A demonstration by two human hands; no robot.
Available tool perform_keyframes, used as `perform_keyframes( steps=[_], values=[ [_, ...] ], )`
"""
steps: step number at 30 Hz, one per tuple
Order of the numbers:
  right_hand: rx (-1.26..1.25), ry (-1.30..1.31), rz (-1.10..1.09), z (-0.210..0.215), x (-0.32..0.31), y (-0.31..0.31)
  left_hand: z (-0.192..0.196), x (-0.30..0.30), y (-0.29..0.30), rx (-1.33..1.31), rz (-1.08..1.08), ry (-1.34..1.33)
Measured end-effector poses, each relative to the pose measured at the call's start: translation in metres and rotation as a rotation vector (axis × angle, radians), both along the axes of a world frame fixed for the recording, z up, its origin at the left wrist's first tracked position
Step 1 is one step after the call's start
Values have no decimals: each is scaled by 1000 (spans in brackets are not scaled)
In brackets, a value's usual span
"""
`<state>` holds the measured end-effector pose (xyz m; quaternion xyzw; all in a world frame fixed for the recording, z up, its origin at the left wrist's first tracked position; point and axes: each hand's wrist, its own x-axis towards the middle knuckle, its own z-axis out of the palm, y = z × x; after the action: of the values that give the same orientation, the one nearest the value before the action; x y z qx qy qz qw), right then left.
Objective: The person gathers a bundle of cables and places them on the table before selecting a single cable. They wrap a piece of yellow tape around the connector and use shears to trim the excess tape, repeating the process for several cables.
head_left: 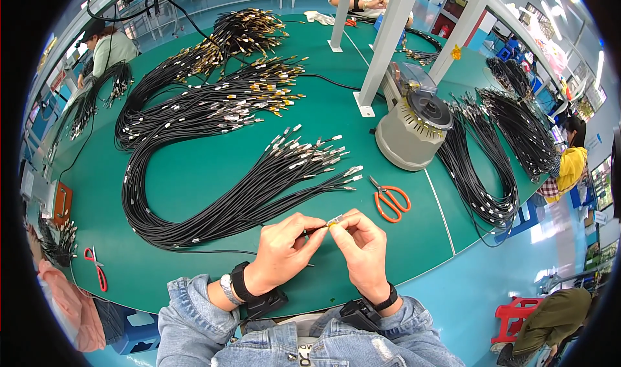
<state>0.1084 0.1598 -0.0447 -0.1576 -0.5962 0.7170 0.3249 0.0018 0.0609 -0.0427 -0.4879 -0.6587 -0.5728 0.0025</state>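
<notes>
Green table (pixel 194 173): taken as the landmark for all entries.

Left hand (pixel 279 250): held over the near edge of the table, fingers curled shut, thumb and forefinger pinched on a thin black cable (pixel 315 228) just behind its tip. A watch and a black strap are worn at the wrist.

Right hand (pixel 363 244): set just beside the left hand, fingertips touching it, closed in a pinch on the small metal connector (pixel 334 221) at the cable's end. A black band is worn at the wrist.

Cable and connector: held between the two hands, just above the table's near edge.

Cable bundle (pixel 213 205): a large loop of black cables with silver ends, laid on the table just beyond the left hand.

Further bundles (pixel 213 102): with gold and silver ends, laid toward the far side of the table.

Orange scissors (pixel 390 200): laid flat on the table, near the right hand, beyond it.

Grey round machine (pixel 409 131): stood on the table beyond the scissors, beside a white post (pixel 381 50).

Red scissors (pixel 96 267): laid at the table's left edge.
</notes>
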Motion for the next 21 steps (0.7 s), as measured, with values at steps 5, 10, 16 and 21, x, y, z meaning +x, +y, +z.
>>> perform_keyframes(
  steps=[5, 10, 16, 21],
  values=[
    [-38, 33, 1, -1, 1, 0, 0, 0, 0, -6, 4, 0],
    [-49, 17, -6, -1, 1, -1, 0, 1, 0, 1, 10, 9],
    [-35, -1, -16, -2, 0, -2, 3, 2, -2, -40, 5, 12],
    [-44, -3, -15, -2, 0, -2, 1, 2, -2, -38, 0, 17]
  ],
)
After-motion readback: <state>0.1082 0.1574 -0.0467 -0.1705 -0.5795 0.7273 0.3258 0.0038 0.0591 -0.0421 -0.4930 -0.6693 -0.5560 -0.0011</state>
